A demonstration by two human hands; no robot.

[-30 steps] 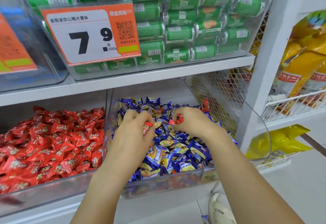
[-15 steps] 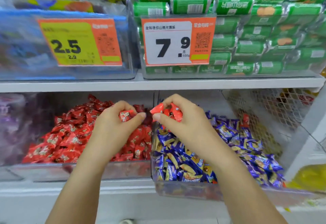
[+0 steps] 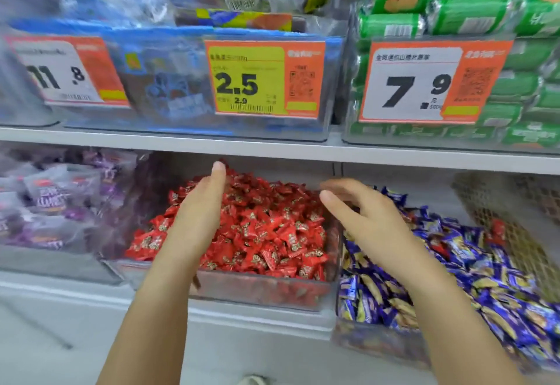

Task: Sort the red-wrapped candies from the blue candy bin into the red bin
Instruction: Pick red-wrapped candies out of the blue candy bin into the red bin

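Two hands over two bins. Left hand [image 3: 202,212] flat, fingers together, above red bin [image 3: 260,289]; right hand [image 3: 368,218] loosely spread at blue bin [image 3: 375,343] edge. Both now empty, red candies [image 3: 272,227] released. One red stray [image 3: 498,228] remains among blue.

A shop: price tags [image 3: 263,80] front shelved snack bins [image 3: 260,290].
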